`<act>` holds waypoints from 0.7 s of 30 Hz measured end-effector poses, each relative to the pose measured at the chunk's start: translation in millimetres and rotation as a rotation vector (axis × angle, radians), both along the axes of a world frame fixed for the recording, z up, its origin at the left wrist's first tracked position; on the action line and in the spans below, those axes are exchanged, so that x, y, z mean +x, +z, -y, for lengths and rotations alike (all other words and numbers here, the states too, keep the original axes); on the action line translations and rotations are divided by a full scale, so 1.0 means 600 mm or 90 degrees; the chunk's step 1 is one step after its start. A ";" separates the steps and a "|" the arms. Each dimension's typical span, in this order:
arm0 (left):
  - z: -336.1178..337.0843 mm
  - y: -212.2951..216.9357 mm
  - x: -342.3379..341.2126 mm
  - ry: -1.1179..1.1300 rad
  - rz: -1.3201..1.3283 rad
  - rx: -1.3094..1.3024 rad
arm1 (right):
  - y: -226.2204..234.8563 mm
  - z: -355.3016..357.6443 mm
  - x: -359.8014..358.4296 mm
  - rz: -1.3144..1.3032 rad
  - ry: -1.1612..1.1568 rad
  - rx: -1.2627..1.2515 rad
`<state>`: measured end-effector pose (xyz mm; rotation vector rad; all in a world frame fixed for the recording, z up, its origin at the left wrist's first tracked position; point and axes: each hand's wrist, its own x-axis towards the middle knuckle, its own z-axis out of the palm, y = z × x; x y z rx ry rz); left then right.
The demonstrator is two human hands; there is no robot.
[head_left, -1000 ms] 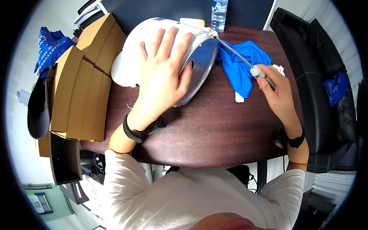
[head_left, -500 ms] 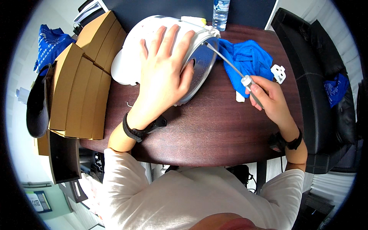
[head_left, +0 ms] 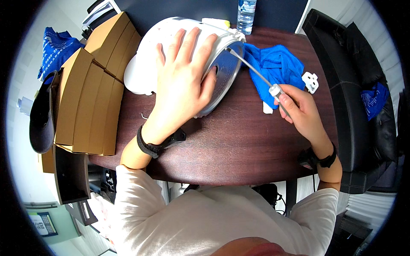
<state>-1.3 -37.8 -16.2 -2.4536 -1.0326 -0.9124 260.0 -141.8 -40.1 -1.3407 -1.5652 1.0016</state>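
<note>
A white rounded appliance (head_left: 147, 55) lies tilted on the table, its shiny round metal face (head_left: 228, 68) turned to the right. My left hand (head_left: 181, 74) rests on the white shell with fingers spread, its thumb reaching down over the rim by the face. In my right hand (head_left: 301, 109) is a screwdriver (head_left: 254, 70) with a long metal shaft and a grey-and-white handle. My fingers are wrapped round that handle. The screwdriver's tip meets the upper part of the face, near its rim; what exactly it touches is too small to make out.
A blue cloth (head_left: 277, 64) lies right of the appliance, a white plug adapter (head_left: 310, 82) beside it. Behind stands a water bottle (head_left: 246, 17). Brown cardboard boxes (head_left: 89, 106) line the left side of the table (head_left: 213, 149). A black sofa (head_left: 350, 106) stands to the right.
The screwdriver's tip and handle have shifted very slightly, and my right fingers have turned a little on the handle. My left hand and the appliance stay put.
</note>
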 end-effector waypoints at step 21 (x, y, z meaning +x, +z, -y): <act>0.000 0.001 0.002 -0.003 -0.001 0.002 | 0.007 -0.029 0.035 0.250 -0.085 0.314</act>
